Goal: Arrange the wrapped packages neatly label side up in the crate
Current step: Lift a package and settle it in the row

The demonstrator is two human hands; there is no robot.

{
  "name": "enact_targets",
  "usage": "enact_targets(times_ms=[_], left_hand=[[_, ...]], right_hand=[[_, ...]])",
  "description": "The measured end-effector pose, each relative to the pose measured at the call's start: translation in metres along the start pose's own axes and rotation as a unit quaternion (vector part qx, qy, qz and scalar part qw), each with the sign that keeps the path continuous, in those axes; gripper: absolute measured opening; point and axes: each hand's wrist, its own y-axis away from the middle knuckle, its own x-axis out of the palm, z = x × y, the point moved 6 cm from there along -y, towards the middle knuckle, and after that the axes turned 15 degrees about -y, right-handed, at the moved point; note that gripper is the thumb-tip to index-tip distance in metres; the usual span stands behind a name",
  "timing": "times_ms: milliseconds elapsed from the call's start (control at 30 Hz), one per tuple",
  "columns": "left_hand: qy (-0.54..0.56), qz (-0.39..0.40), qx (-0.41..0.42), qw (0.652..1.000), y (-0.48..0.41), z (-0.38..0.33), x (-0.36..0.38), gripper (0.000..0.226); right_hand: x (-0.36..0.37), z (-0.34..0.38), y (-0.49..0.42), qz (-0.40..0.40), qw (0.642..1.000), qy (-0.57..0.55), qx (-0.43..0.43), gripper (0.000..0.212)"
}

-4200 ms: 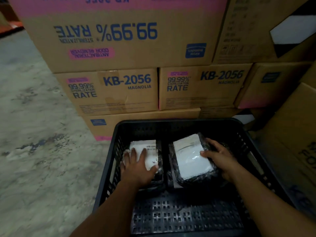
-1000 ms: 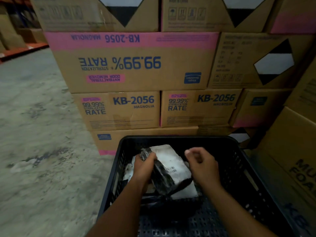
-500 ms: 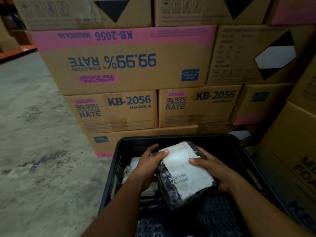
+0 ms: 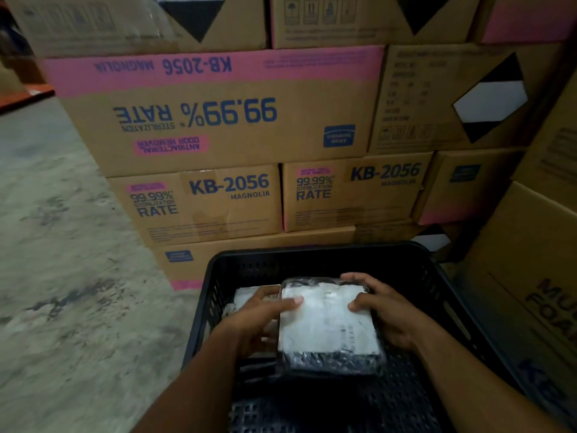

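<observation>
A black slatted crate [image 4: 315, 251] stands on the floor before me. Inside it I hold a black-wrapped package [image 4: 327, 326] with its white label facing up, roughly level. My left hand [image 4: 265, 314] grips its left edge, thumb on the label. My right hand [image 4: 387, 310] grips its right edge. A second package [image 4: 246, 296], also label up, lies at the crate's left side, partly hidden under my left hand.
Stacked cardboard cartons [image 4: 218, 120] printed KB-2056 rise just behind the crate. More cartons [image 4: 530, 276] crowd its right side. Bare concrete floor [image 4: 62, 245] spreads to the left.
The package went from tilted and half-turned in my left hand to label up and level between both hands, lower in the crate and squared to its sides.
</observation>
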Motion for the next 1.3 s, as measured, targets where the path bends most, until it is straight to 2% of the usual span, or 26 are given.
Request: enact_targets(times_ms=[67, 100, 200, 300, 433, 500, 567, 633, 700, 800, 867, 933, 1133, 1300], left_hand=[[-0.028, 0.035, 0.022, 0.999, -0.005, 0.000, 0.014, 0.062], [-0.021, 0.028, 0.029, 0.999, -0.008, 0.002, 0.018, 0.063], [0.026, -0.046, 0.033, 0.998, -0.013, 0.008, 0.014, 0.072], [0.086, -0.088, 0.022, 0.992, -0.016, 0.016, 0.012, 0.077], [0.160, -0.115, 0.023, 0.980, -0.017, 0.021, 0.019, 0.070], [0.173, -0.117, 0.023, 0.978, -0.020, 0.020, 0.022, 0.066], [0.180, -0.098, 0.010, 0.979, -0.022, 0.018, 0.023, 0.061], [0.107, -0.089, 0.007, 0.990, -0.022, 0.012, 0.023, 0.056], [-0.046, -0.166, 0.047, 0.984, -0.019, 0.006, 0.013, 0.050], [-0.232, -0.278, 0.108, 0.926, -0.006, 0.007, -0.004, 0.043], [-0.396, -0.288, 0.105, 0.866, -0.003, 0.017, -0.010, 0.062], [-0.504, -0.268, 0.083, 0.817, -0.004, 0.028, -0.016, 0.079], [-0.609, -0.232, 0.105, 0.751, -0.004, 0.014, -0.009, 0.084], [-0.609, -0.291, 0.128, 0.726, 0.004, 0.005, 0.004, 0.086]], right_hand=[[-0.003, -0.004, -0.002, -0.002, 1.000, 0.018, 0.011, 0.047], [-0.005, -0.006, -0.002, -0.019, 1.000, 0.003, 0.005, 0.047], [-0.021, -0.005, -0.005, -0.087, 0.993, -0.074, -0.039, 0.046], [-0.025, -0.006, -0.009, -0.077, 0.988, -0.127, -0.039, 0.052], [-0.015, -0.031, -0.012, -0.079, 0.985, -0.153, -0.013, 0.072], [-0.008, -0.039, -0.013, -0.099, 0.983, -0.153, -0.029, 0.082], [-0.010, -0.037, -0.013, -0.140, 0.977, -0.148, -0.061, 0.082], [-0.020, -0.027, -0.011, -0.184, 0.967, -0.152, -0.085, 0.070], [-0.036, -0.015, -0.010, -0.213, 0.961, -0.142, -0.101, 0.057], [-0.060, -0.005, -0.008, -0.222, 0.965, -0.094, -0.108, 0.056], [-0.069, -0.006, -0.008, -0.223, 0.968, -0.055, -0.097, 0.059], [-0.068, -0.011, -0.012, -0.216, 0.971, -0.044, -0.089, 0.058], [-0.043, -0.003, -0.025, -0.191, 0.975, -0.031, -0.105, 0.053], [-0.025, 0.015, -0.011, -0.237, 0.943, 0.122, -0.200, 0.039]])
